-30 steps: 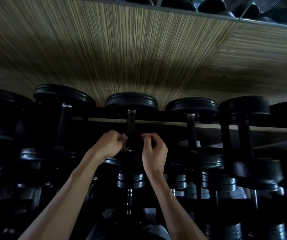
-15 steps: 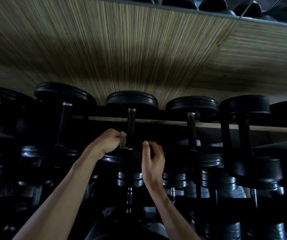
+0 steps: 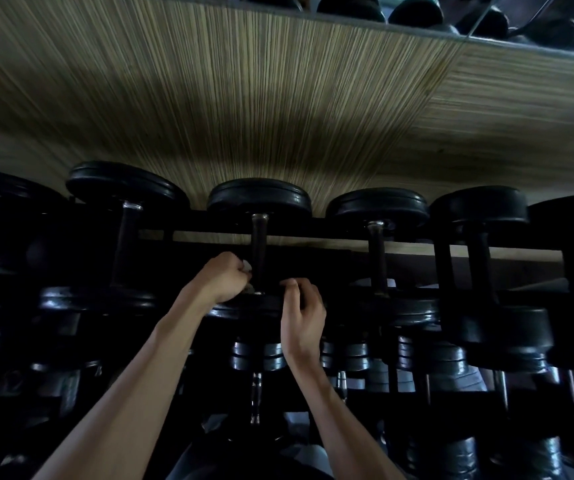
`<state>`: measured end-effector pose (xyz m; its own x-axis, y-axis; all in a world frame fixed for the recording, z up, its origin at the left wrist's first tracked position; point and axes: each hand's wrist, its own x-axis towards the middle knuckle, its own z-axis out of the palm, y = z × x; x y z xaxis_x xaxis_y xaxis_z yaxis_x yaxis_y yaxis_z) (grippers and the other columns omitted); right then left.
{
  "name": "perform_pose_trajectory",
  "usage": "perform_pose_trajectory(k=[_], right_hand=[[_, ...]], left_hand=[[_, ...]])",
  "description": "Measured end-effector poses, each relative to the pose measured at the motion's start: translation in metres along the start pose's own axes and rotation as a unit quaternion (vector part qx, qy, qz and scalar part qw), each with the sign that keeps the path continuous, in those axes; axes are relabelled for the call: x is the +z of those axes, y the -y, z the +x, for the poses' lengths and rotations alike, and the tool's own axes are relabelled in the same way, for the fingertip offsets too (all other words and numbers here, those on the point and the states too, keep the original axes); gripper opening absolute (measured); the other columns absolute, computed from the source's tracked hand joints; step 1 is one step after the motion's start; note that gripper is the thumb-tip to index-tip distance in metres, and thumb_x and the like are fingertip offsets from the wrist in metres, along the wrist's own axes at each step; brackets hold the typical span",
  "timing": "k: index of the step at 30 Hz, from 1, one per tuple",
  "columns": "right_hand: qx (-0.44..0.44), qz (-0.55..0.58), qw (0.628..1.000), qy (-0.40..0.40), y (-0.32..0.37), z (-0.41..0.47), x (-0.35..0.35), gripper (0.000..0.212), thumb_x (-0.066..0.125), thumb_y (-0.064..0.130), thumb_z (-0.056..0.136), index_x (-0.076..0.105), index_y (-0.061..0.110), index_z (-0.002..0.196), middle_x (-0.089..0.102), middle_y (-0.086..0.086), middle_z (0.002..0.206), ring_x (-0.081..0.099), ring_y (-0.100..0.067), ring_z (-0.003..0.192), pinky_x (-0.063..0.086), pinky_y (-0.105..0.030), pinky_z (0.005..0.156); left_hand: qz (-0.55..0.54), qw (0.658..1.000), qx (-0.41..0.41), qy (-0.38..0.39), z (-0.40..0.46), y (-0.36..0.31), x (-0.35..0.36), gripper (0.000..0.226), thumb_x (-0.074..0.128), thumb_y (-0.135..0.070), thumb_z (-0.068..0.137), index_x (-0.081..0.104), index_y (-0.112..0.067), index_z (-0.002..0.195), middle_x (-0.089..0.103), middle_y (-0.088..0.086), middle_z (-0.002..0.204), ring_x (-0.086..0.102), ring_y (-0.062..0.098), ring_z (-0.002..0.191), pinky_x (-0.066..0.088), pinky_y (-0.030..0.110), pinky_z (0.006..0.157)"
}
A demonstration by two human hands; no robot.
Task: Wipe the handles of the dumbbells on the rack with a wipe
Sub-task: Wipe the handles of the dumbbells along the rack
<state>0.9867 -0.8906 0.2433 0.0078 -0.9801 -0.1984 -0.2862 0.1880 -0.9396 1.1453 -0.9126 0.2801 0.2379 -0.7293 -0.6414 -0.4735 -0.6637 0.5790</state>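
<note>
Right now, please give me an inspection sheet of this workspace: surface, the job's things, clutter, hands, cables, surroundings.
Surface: black rack with two tiers showing, dim light.
Job's things: dumbbell handle upright in the middle of the top row; small white wipe beside its lower part.
Clutter: nothing seen.
Hands: left hand grips the wipe against the handle; right hand loosely curled by the dumbbell's near plate, contact unclear.
Cables: nothing seen.
Surroundings: striped wood-look wall behind; mirror above it.

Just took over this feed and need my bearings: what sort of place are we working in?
Most likely a gym's free-weight area. Black dumbbells sit in rows on a tiered rack against a wood-grain wall. The left hand grips a white wipe beside one dumbbell's handle.
</note>
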Motion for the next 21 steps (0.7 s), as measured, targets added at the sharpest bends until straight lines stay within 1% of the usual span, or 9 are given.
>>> perform_pose_trajectory(k=[3,8,11,12,14,15,17,18,21], right_hand=[[-0.001,0.0,1.0,-0.016,-0.001,0.001,0.002,0.034,0.04,0.042,0.091,0.067,0.023,0.082,0.065,0.02,0.087,0.062,-0.009,0.089,0.052,-0.029,0.078],[0.011,0.003,1.0,-0.016,-0.006,0.002,0.005,0.033,0.04,0.043,0.09,0.068,0.028,0.083,0.067,0.01,0.084,0.063,-0.016,0.086,0.054,-0.039,0.077],[0.02,0.0,1.0,-0.017,-0.006,0.001,0.005,0.029,0.042,0.041,0.092,0.068,0.029,0.086,0.068,0.006,0.084,0.062,-0.017,0.083,0.052,-0.042,0.075],[0.017,0.001,1.0,-0.02,-0.006,0.001,0.005,0.029,0.042,0.039,0.092,0.068,0.029,0.085,0.068,0.006,0.083,0.063,-0.018,0.083,0.053,-0.043,0.076],[0.015,0.0,1.0,-0.026,-0.004,-0.001,0.004,0.028,0.043,0.037,0.092,0.068,0.029,0.084,0.069,0.006,0.083,0.064,-0.019,0.085,0.055,-0.045,0.078],[0.017,0.001,1.0,-0.024,-0.001,-0.002,0.004,0.028,0.043,0.037,0.091,0.069,0.028,0.084,0.069,0.005,0.084,0.065,-0.019,0.085,0.055,-0.045,0.078],[0.025,0.004,1.0,-0.004,0.003,-0.003,0.002,0.029,0.043,0.039,0.089,0.069,0.027,0.085,0.07,0.004,0.086,0.066,-0.017,0.086,0.056,-0.041,0.078],[0.03,-0.001,0.999,0.01,0.005,-0.004,0.0,0.03,0.043,0.04,0.089,0.07,0.027,0.088,0.07,0.003,0.089,0.066,-0.015,0.088,0.057,-0.039,0.08],[0.035,-0.018,0.996,0.076,0.017,-0.003,-0.014,0.024,0.049,0.035,0.099,0.07,0.024,0.103,0.072,0.0,0.091,0.068,-0.01,0.088,0.057,-0.027,0.076]], left_hand=[[0.034,0.998,0.04,-0.035,-0.009,-0.007,-0.002,0.039,0.054,-0.026,0.097,0.067,-0.009,0.065,0.073,0.007,0.077,0.069,0.02,0.081,0.051,0.035,0.083],[0.026,0.998,0.042,-0.027,-0.009,-0.019,-0.009,0.029,0.054,-0.017,0.095,0.077,-0.005,0.082,0.075,0.01,0.085,0.069,0.022,0.087,0.054,0.033,0.086],[0.042,0.997,0.046,-0.037,-0.012,-0.016,-0.004,0.033,0.053,-0.019,0.097,0.072,-0.006,0.074,0.073,0.01,0.083,0.068,0.023,0.085,0.05,0.027,0.073],[0.047,0.997,0.051,-0.039,-0.013,-0.013,-0.001,0.035,0.052,-0.022,0.099,0.07,-0.008,0.072,0.073,0.009,0.084,0.068,0.023,0.086,0.049,0.026,0.073],[0.034,0.997,0.059,-0.032,-0.016,-0.009,0.003,0.033,0.053,-0.027,0.1,0.072,-0.008,0.08,0.073,0.009,0.089,0.069,0.022,0.09,0.051,0.027,0.082],[0.015,0.997,0.063,-0.03,-0.019,-0.008,0.003,0.03,0.054,-0.026,0.099,0.073,-0.008,0.086,0.074,0.007,0.089,0.07,0.017,0.088,0.052,0.024,0.082],[-0.035,0.996,0.074,-0.031,-0.029,-0.005,-0.003,0.024,0.056,-0.019,0.098,0.074,-0.013,0.084,0.072,-0.005,0.077,0.066,-0.002,0.071,0.044,0.006,0.064],[-0.059,0.994,0.083,-0.035,-0.034,-0.003,-0.007,0.025,0.056,-0.015,0.098,0.073,-0.017,0.08,0.07,-0.01,0.07,0.064,-0.006,0.065,0.04,0.003,0.058],[-0.118,0.983,0.116,-0.081,-0.055,0.009,-0.015,0.023,0.058,-0.017,0.097,0.07,-0.022,0.077,0.07,-0.008,0.074,0.066,0.006,0.076,0.045,0.015,0.069]])
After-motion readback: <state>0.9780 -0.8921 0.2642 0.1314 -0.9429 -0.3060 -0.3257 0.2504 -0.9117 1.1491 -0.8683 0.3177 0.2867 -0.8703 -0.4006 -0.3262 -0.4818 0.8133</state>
